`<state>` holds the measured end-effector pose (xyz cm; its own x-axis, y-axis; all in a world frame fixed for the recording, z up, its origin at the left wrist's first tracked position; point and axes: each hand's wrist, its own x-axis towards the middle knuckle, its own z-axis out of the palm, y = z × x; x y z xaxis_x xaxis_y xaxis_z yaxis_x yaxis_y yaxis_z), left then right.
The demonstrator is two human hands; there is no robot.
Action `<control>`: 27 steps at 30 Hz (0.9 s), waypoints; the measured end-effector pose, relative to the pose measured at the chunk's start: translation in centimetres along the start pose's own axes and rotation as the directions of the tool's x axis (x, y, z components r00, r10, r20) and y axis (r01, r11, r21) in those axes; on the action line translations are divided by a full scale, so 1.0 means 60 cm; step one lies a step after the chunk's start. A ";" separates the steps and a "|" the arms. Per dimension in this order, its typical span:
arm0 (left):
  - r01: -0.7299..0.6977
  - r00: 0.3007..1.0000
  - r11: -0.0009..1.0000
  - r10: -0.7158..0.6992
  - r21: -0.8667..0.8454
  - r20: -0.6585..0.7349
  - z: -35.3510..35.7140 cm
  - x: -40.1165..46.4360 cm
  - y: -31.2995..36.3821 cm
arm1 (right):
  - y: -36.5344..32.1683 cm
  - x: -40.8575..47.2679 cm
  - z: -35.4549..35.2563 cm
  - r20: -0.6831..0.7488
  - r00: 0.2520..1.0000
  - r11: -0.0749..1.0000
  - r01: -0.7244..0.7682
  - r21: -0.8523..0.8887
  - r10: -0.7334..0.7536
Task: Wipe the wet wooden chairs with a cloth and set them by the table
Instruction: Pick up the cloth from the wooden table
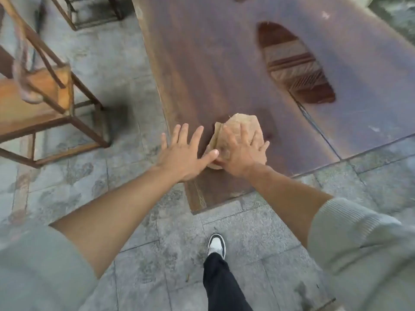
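Right hand (238, 153) spread flat on a crumpled tan cloth (241, 126), pressing it onto the table (224, 63) near the near left corner; fingers straight, the cloth's soft folds bulging out beyond the fingertips. Left hand (186, 153) open just beside it, fingers splayed, thumb tip touching the cloth's edge, palm over the table's edge. Tabletop of dark, worn wood with long streaky grain and a dull sheen; an oval hole (294, 63) cut through, showing striped boards below. Left of the table, well apart, a wooden chair (45, 97) with an orange-brown seat and thin dark rails, blurred and cut off by the frame. Underfoot, mottled grey stone paving (125, 63). Grey ribbed sleeves (359, 243) pushed up both forearms.
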<state>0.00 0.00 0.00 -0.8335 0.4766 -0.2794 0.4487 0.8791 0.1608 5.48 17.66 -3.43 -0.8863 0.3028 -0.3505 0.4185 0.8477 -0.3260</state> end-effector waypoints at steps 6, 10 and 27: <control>0.018 0.998 0.999 -0.016 -0.043 0.055 0.060 0.095 0.010 | 0.040 0.092 0.051 -0.034 0.999 0.993 0.023 -0.119 -0.028; 0.016 0.996 0.999 -0.013 -0.027 0.089 0.083 0.110 0.008 | 0.035 0.128 0.072 -0.115 0.993 0.992 -0.040 -0.121 0.026; -0.211 0.977 0.976 0.212 0.053 -0.002 0.038 -0.084 0.140 | 0.136 -0.187 0.025 -0.406 0.906 0.985 -0.051 0.166 0.115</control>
<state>8.71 5.02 0.62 -0.7201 0.6520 -0.2374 0.6314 0.7576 0.1656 19.11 20.51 -3.47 -0.8357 0.5493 0.0016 0.4903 0.7473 -0.4486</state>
